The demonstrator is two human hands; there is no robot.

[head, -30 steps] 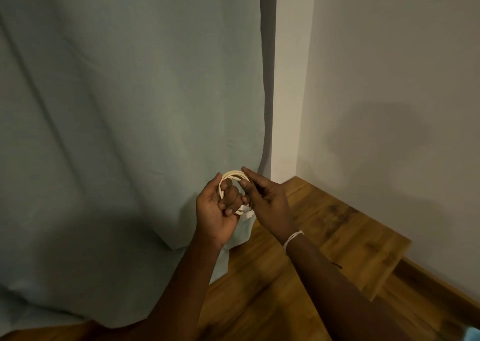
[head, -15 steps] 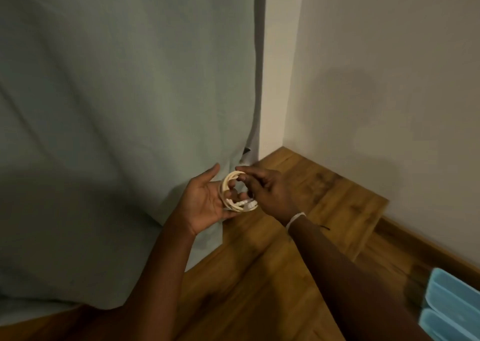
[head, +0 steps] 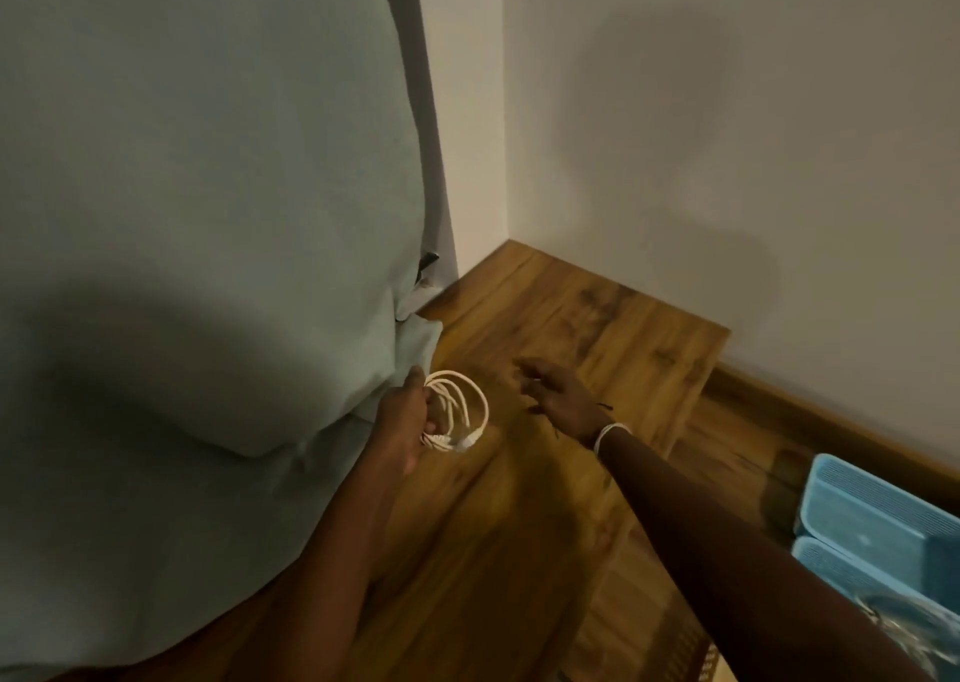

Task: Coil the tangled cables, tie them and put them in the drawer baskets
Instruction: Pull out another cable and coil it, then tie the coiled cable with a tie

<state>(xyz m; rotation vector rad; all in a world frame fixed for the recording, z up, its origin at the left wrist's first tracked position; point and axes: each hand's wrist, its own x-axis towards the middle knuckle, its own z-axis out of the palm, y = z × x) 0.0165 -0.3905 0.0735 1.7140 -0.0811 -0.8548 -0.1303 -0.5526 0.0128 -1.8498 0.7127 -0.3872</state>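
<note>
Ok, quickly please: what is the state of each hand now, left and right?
Left hand: closed around the coiled white cable, holding it.
Right hand: off the cable, fingers loosely curled, holding nothing visible.

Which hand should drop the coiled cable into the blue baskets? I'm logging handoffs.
Probably the left hand: it already grips the coiled cable. The right hand is free and nearer the blue baskets, but it would need a handover first.

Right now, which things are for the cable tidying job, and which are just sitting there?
For the job:
- coiled white cable, gripped by the left hand
- right hand, off the coil, holding nothing
- blue baskets, at the lower right

Just there:
- pale green curtain
- wooden floor
- wall
</note>
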